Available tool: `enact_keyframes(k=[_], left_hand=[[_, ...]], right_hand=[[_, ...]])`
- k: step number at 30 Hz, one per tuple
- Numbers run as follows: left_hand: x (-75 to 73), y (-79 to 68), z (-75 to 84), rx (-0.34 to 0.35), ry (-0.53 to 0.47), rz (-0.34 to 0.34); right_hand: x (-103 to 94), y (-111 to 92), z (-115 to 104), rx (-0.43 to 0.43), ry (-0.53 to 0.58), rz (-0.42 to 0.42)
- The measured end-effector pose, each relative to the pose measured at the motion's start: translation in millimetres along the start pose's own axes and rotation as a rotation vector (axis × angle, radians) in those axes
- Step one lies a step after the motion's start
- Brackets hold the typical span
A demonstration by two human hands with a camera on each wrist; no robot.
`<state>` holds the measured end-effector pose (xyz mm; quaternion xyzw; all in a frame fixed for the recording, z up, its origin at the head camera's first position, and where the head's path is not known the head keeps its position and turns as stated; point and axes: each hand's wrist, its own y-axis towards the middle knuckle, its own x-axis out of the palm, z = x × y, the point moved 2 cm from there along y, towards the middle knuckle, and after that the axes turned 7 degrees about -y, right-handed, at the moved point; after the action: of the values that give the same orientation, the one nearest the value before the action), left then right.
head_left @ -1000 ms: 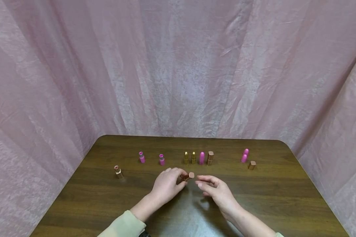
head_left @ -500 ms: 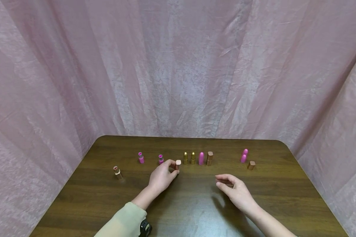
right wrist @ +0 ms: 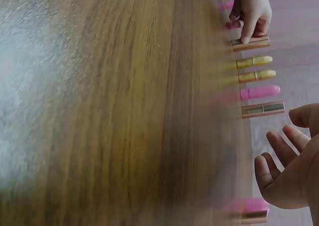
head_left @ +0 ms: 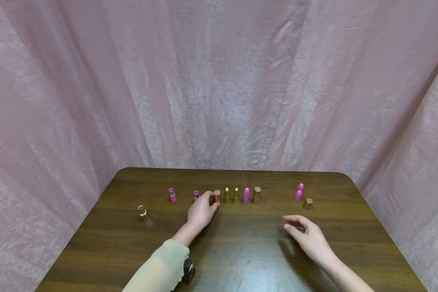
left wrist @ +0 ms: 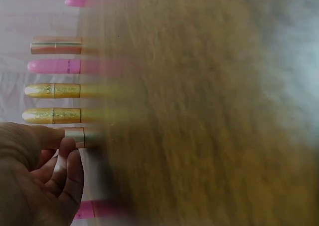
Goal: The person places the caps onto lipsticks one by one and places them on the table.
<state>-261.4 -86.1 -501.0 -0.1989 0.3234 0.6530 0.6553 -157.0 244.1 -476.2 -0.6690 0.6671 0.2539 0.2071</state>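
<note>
My left hand pinches a capped rose-gold lipstick between thumb and fingers. It stands upright at the left end of a row, its lower part showing below the fingers in the left wrist view. Two gold lipsticks come beside it, followed by a capped pink lipstick and another rose-gold lipstick. Just behind my left hand, an uncapped pink lipstick is partly hidden. My right hand hovers over the table's right half, fingers loosely curved and holding nothing.
Farther left stand another uncapped pink lipstick and an uncapped rose-gold one. Two pink caps and a rose-gold cap are at the right. A pink curtain hangs behind the wooden table.
My left hand has carried the rose-gold lipstick from the table's middle back to the row's left end. My right hand has drawn away to the right.
</note>
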Motion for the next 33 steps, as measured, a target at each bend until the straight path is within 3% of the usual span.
enact_keyframes(k=[11,16,24,28,33], left_hand=[[9.5,11.1,-2.9,-0.030,-0.054,0.066],[10.3,8.3,-1.6,-0.031,-0.086,0.050],[-2.7,-12.0,1.7,-0.066,-0.091,-0.027],[-15.4,-27.2,5.3,-0.038,-0.056,-0.050],[-25.1,-43.5,10.6,0.032,0.004,-0.133]], right_hand=[[-3.6,-3,7,0.017,0.017,0.005],[-6.0,-4,11,0.009,0.012,0.021],[-19.9,-5,17,0.030,-0.036,0.019],[-30.8,-4,24,0.032,-0.086,0.027],[-44.2,-3,34,0.032,-0.134,0.042]])
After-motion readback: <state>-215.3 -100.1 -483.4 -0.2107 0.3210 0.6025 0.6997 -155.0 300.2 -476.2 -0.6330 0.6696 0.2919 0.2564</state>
